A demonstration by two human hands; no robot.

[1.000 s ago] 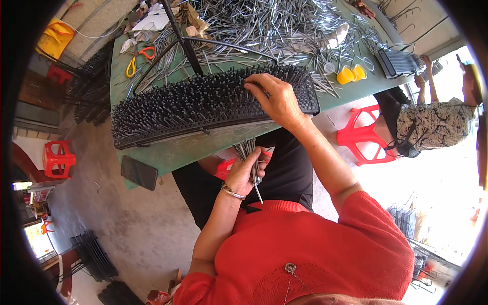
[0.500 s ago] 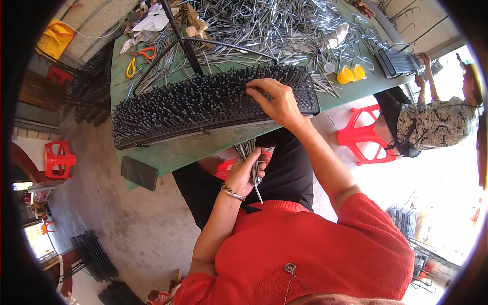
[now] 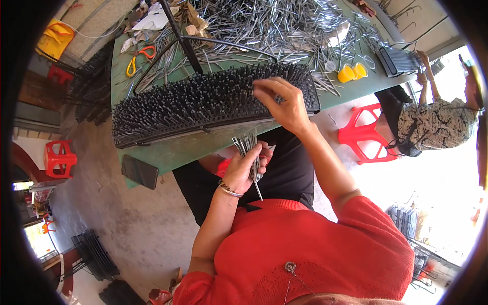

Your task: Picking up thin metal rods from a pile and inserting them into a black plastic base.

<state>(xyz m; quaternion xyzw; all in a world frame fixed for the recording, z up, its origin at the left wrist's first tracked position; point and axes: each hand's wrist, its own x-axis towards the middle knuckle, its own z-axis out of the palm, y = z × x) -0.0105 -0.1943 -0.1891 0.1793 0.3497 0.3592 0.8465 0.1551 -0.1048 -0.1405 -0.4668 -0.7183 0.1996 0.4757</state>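
From the head view, the left hand (image 3: 243, 170) sits below the green bench (image 3: 193, 147) edge, its grip closed round a bundle of metal pins (image 3: 249, 152) standing upward. The right hand (image 3: 282, 99) reaches over the black spiked board (image 3: 203, 101) lying along the bench, fingertips pinched together at its upper right part; whether a pin sits between them I cannot tell. Loose pins (image 3: 274, 25) heap beyond. Likely risks: the bundle could slide from the fist, or fingers prick on the dense spikes.
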